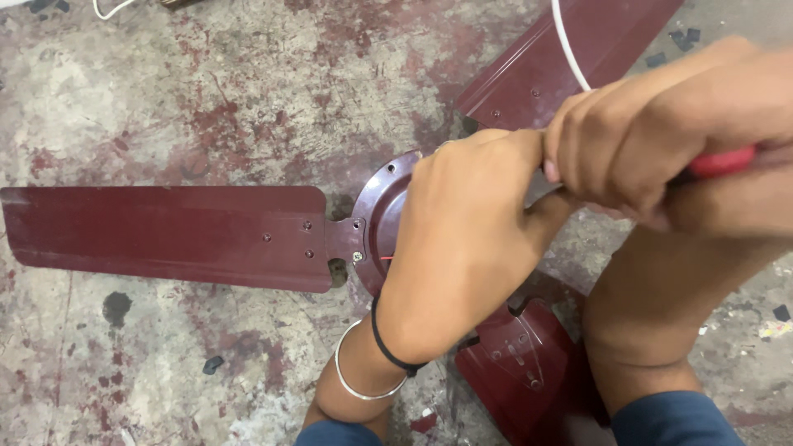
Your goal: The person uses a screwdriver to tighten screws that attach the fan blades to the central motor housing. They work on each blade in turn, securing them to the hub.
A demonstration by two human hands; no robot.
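I see a dark maroon metal ceiling fan (376,219) lying flat on a stained, paint-blotched concrete floor (206,99), its round motor hub just right of the frame's centre. One long maroon blade (165,235) stretches to the left edge, a second (570,45) runs to the upper right, and a third (516,363) points to the bottom, between my forearms. My left hand (467,223) covers the hub, fingers curled down over it; what they grip underneath I cannot tell. A silver bangle (355,381) and a black band (387,347) circle that wrist. My right hand (644,132), at the upper right, is clenched around a red-handled tool (720,162), touching the left hand. A thin white cord (568,45) crosses the upper blade.
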